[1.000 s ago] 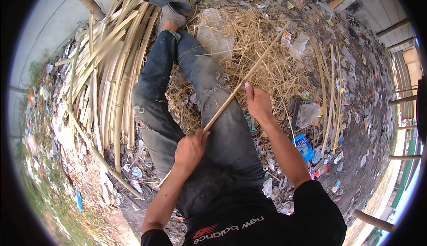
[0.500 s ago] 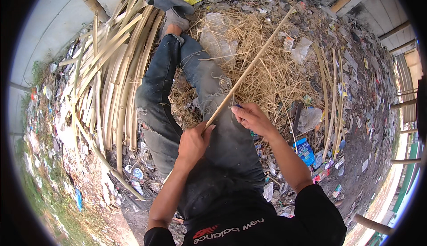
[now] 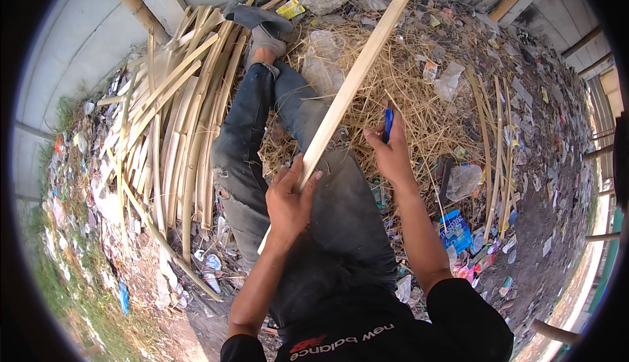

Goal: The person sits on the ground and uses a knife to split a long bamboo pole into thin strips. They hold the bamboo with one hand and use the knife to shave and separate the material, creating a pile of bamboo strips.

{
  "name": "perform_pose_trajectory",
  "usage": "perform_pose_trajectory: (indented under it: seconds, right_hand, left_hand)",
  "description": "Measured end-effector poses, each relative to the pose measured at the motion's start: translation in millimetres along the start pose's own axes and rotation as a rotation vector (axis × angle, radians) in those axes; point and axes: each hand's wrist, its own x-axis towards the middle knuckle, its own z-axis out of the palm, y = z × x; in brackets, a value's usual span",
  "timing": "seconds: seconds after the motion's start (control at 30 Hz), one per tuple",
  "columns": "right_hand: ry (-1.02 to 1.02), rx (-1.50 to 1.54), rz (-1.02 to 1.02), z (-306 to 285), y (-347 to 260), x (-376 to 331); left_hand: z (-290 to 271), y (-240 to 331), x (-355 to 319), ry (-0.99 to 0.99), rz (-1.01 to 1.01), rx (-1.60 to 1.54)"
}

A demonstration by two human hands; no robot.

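Note:
My left hand (image 3: 288, 198) is closed round a long pale bamboo strip (image 3: 357, 77), which slants over my lap up to the top of the view with its broad, smooth side showing. To the right of the strip, and apart from it, my right hand (image 3: 393, 155) grips a knife (image 3: 388, 125) by its blue handle, with the point upward. The blade is thin and hard to make out against the shavings. My legs, in torn dark jeans (image 3: 244, 142), stretch out under the strip.
Pale shavings (image 3: 419, 119) lie heaped beyond my right hand. A stack of split bamboo strips (image 3: 173, 139) rests left of my legs, and several thin strips (image 3: 498, 152) lie at the right. Litter covers the ground, including a blue packet (image 3: 455, 231). A grey wall (image 3: 72, 47) stands behind.
The strip has turned to show its broad face and extends farther up the view. My right hand has moved away from it, rightward, and the knife now points up.

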Motion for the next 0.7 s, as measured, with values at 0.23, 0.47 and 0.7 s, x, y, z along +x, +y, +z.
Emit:
perform_pose_trajectory:
  seconds: [0.23,0.47,0.7]
  right_hand:
    - [-0.420,0.225,0.034,-17.9,-29.7,-10.1]
    - [-0.474,0.245,-0.310,12.8,-62.7,-33.2]
    - [-0.280,0.339,-0.256,-7.7,-91.0,9.5]
  left_hand:
    - [-8.4,41.7,40.4,0.235,0.011,-0.683]
    - [18.7,60.2,41.1,0.377,0.093,-0.832]
    - [-14.4,27.5,34.7,0.388,0.120,-0.622]
